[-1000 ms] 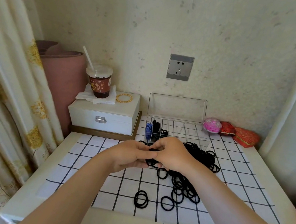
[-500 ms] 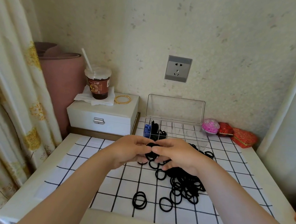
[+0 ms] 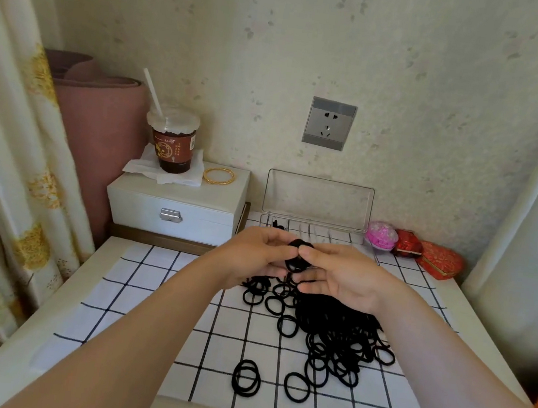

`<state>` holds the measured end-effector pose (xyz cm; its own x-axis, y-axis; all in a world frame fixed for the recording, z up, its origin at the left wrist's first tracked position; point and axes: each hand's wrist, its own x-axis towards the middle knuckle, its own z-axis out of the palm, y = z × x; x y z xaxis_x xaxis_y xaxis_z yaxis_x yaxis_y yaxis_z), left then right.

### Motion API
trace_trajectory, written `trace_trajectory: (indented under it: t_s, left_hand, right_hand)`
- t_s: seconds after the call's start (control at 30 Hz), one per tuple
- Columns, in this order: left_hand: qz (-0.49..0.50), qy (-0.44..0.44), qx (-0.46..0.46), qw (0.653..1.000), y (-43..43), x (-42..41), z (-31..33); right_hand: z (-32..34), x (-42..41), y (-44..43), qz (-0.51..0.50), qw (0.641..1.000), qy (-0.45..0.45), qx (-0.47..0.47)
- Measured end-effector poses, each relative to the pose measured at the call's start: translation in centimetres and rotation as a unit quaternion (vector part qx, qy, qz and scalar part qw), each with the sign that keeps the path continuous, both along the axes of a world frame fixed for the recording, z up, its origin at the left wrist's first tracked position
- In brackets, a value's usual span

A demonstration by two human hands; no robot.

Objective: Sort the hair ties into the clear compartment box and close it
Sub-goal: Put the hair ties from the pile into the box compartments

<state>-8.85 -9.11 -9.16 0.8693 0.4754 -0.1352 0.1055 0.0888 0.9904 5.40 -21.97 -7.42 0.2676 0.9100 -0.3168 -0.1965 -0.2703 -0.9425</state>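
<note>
A small bunch of black hair ties (image 3: 298, 255) is pinched between my left hand (image 3: 255, 255) and my right hand (image 3: 337, 272), raised above the table just in front of the clear compartment box (image 3: 315, 234). The box stands open at the back with its lid (image 3: 318, 198) upright against the wall; my hands hide most of its compartments. A large heap of black hair ties (image 3: 336, 332) lies on the checked cloth (image 3: 144, 310) below my right wrist. Two loose groups of ties (image 3: 246, 377) lie nearer to me.
A white jewellery box (image 3: 175, 205) stands at the back left with a drink cup (image 3: 173, 141) and gold bangles (image 3: 219, 175) on it. Pink and red trinket boxes (image 3: 407, 244) sit at the back right. A curtain (image 3: 2, 168) hangs along the left edge.
Both hands have lifted from the heap and moved back toward the open box, carrying the bunch of ties between them. The camera view has tilted slightly.
</note>
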Motion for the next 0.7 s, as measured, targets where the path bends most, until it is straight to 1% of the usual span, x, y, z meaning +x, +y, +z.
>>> trace_trajectory:
  t_s: [0.1,0.17,0.27,0.33,0.4,0.5,0.57,0.63,0.67,0.7]
  left_hand:
    - [-0.007,-0.003,0.008,1.000,1.3,0.8,0.3]
    - [-0.012,-0.003,0.008,1.000,2.1,1.2,0.3]
    - [-0.001,-0.008,0.017,1.000,2.9,1.7,0.4]
    - [0.029,-0.005,0.049,0.998,3.3,2.2,0.5]
    - [0.074,0.005,0.120,0.990,3.5,2.6,0.4]
    - [0.148,0.015,0.266,0.953,4.1,2.9,-0.7]
    - [0.154,0.022,0.339,0.928,4.2,2.7,-1.6]
    - [0.143,0.023,0.380,0.914,4.3,2.7,-2.4]
    - [0.135,0.025,0.392,0.910,4.3,2.7,-2.6]
    - [0.123,0.032,0.401,0.907,4.3,2.7,-2.8]
  right_hand:
    - [-0.1,0.9,0.9,-0.017,1.000,0.002,0.002]
    - [-0.3,1.3,1.6,-0.012,1.000,-0.014,0.002]
    - [-0.5,1.7,2.7,-0.026,0.999,-0.017,0.024]
    - [-0.3,1.9,3.4,-0.055,0.997,-0.040,0.027]
    - [-0.1,2.2,4.3,-0.106,0.991,-0.076,0.010]
    - [-0.4,3.2,6.1,-0.181,0.966,-0.180,-0.032]
    - [-0.7,3.7,7.4,-0.201,0.947,-0.244,-0.052]
    - [-1.1,3.9,8.7,-0.198,0.922,-0.325,-0.074]
    - [-1.1,3.8,9.3,-0.186,0.902,-0.380,-0.087]
    - [-1.1,3.6,9.7,-0.167,0.874,-0.444,-0.103]
